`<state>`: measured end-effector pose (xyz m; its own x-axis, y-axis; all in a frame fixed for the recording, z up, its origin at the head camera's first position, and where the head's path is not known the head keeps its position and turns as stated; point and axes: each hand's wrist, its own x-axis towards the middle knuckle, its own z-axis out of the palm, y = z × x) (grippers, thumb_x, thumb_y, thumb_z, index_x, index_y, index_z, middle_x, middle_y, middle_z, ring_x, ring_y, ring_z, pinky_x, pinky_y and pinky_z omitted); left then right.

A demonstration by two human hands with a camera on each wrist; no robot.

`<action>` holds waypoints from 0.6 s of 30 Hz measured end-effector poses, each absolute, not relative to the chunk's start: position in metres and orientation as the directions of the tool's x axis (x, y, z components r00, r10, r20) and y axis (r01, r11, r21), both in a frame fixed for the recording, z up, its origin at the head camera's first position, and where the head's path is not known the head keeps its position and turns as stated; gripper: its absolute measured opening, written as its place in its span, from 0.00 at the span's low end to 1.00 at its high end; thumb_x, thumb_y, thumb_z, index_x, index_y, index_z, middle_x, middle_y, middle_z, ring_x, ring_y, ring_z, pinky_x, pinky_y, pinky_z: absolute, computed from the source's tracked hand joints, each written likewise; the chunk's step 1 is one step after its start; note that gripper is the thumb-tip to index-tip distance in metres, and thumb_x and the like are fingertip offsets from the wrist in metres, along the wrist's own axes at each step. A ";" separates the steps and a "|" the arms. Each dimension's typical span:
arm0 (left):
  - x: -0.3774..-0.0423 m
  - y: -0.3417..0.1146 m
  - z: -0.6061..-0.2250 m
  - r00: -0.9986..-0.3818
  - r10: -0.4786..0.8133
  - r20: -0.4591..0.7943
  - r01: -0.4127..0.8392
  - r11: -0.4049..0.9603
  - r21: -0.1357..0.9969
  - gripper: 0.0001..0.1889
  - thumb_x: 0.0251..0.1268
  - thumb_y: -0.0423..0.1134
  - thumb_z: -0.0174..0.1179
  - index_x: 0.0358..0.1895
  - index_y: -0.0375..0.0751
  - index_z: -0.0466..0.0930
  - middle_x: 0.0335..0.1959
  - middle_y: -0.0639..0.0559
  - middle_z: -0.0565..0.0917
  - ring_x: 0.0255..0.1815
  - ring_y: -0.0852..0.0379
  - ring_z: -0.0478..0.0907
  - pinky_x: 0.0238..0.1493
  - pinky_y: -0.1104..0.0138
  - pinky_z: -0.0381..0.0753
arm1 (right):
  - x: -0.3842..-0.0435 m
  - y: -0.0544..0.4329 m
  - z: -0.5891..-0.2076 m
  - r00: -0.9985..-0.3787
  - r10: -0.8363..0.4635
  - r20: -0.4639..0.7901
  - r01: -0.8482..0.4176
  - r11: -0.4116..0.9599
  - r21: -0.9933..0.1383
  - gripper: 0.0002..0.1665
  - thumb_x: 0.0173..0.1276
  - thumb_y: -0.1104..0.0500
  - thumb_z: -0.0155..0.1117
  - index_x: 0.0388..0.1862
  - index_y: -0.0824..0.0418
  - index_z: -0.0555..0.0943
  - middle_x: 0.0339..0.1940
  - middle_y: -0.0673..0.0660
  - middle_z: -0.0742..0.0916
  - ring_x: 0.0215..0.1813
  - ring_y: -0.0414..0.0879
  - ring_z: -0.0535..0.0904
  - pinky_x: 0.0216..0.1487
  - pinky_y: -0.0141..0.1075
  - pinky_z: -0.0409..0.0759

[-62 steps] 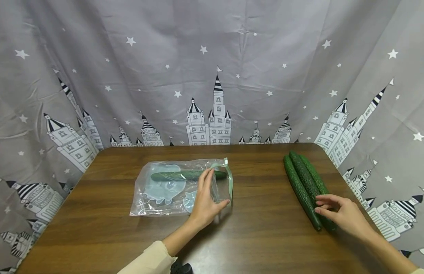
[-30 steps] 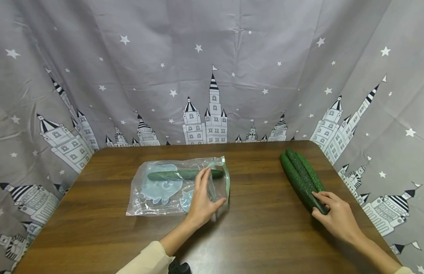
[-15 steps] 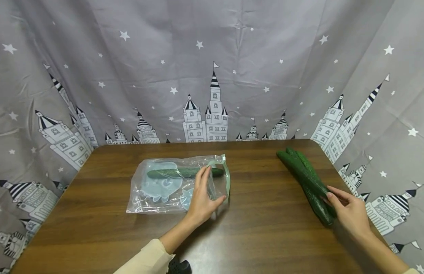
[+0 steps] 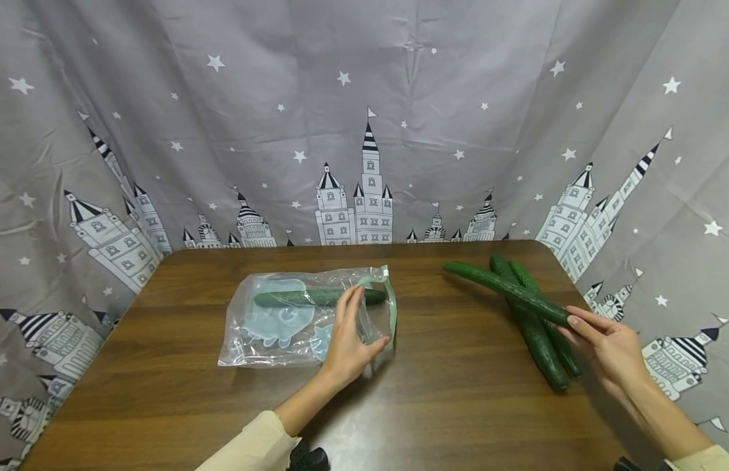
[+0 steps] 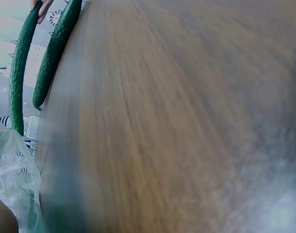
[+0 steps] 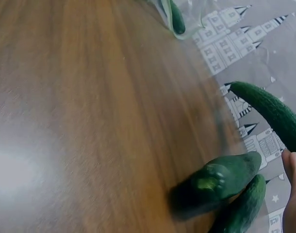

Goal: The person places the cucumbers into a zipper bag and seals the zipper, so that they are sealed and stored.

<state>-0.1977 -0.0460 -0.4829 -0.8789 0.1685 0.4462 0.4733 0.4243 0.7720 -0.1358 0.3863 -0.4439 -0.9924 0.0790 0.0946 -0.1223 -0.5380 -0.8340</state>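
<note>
My right hand (image 4: 616, 350) pinches the near end of a long green cucumber (image 4: 499, 284) between thumb and fingers. That cucumber slants up to the left across two other cucumbers (image 4: 539, 343) lying side by side at the table's right. In the right wrist view the held cucumber (image 6: 269, 109) stands above the blunt ends of the pair. My left hand (image 4: 346, 347) spreads thumb and fingers at the mouth of a clear zip bag (image 4: 235, 350) with a pale green closure strip. Inside the bag lies one cucumber (image 4: 311, 298), over a pale blue cartoon print.
The brown wooden table (image 4: 435, 399) reaches back to a grey curtain (image 4: 293, 52) printed with castles and stars. A small black object (image 4: 308, 458) shows by the left sleeve at the bottom edge.
My right hand has gripped one cucumber from the group of three, lifting it and swinging its far end left. The left hand stays at the bag mouth.
</note>
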 end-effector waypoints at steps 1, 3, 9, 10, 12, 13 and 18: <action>-0.198 -0.046 -0.483 -0.879 0.167 0.446 0.472 0.424 0.772 0.57 0.41 0.27 0.82 0.79 0.31 0.57 0.79 0.39 0.56 0.75 0.36 0.61 0.73 0.45 0.64 | -0.137 0.385 -0.443 -0.993 0.072 0.092 -0.116 -0.535 -0.837 0.21 0.74 0.81 0.50 0.49 0.69 0.89 0.46 0.64 0.89 0.47 0.55 0.89 0.53 0.37 0.83; -0.198 -0.046 -0.483 -0.880 0.163 0.446 0.471 0.426 0.773 0.58 0.41 0.27 0.82 0.79 0.31 0.57 0.79 0.39 0.56 0.75 0.36 0.61 0.72 0.45 0.64 | -0.140 0.382 -0.440 -0.995 0.055 0.087 -0.103 -0.536 -0.838 0.21 0.74 0.81 0.51 0.49 0.69 0.89 0.47 0.63 0.89 0.48 0.55 0.88 0.53 0.37 0.83; -0.198 -0.046 -0.482 -0.875 0.169 0.454 0.480 0.431 0.764 0.58 0.41 0.28 0.82 0.79 0.31 0.57 0.79 0.37 0.56 0.76 0.36 0.60 0.73 0.45 0.64 | -0.149 0.373 -0.434 -0.993 0.020 0.118 -0.112 -0.500 -0.859 0.20 0.74 0.81 0.52 0.49 0.70 0.89 0.48 0.62 0.89 0.49 0.53 0.88 0.53 0.38 0.83; -0.198 -0.046 -0.482 -0.873 0.172 0.455 0.482 0.434 0.761 0.58 0.42 0.28 0.82 0.79 0.30 0.57 0.79 0.37 0.56 0.76 0.36 0.60 0.73 0.45 0.64 | -0.150 0.371 -0.434 -0.992 0.015 0.129 -0.120 -0.492 -0.862 0.20 0.74 0.81 0.52 0.50 0.71 0.88 0.48 0.62 0.89 0.49 0.53 0.88 0.53 0.39 0.83; -0.198 -0.046 -0.483 -0.872 0.176 0.456 0.484 0.441 0.756 0.57 0.42 0.29 0.82 0.79 0.30 0.57 0.79 0.36 0.56 0.76 0.36 0.60 0.73 0.45 0.64 | -0.152 0.368 -0.433 -0.989 0.005 0.147 -0.132 -0.475 -0.870 0.19 0.73 0.81 0.51 0.50 0.72 0.88 0.48 0.62 0.89 0.49 0.52 0.88 0.53 0.40 0.83; -0.197 -0.046 -0.483 -0.872 0.175 0.456 0.484 0.444 0.754 0.57 0.42 0.29 0.82 0.79 0.30 0.57 0.79 0.37 0.56 0.76 0.36 0.61 0.72 0.46 0.65 | -0.153 0.366 -0.432 -0.988 0.001 0.154 -0.137 -0.465 -0.875 0.19 0.73 0.82 0.52 0.51 0.72 0.88 0.48 0.62 0.89 0.49 0.52 0.88 0.53 0.40 0.83; -0.197 -0.045 -0.484 -0.872 0.163 0.462 0.483 0.447 0.753 0.58 0.41 0.29 0.83 0.79 0.31 0.57 0.79 0.38 0.57 0.74 0.36 0.63 0.71 0.46 0.67 | -0.157 0.361 -0.430 -0.985 -0.024 0.169 -0.141 -0.439 -0.887 0.19 0.74 0.81 0.51 0.51 0.73 0.87 0.47 0.62 0.88 0.49 0.51 0.88 0.52 0.39 0.84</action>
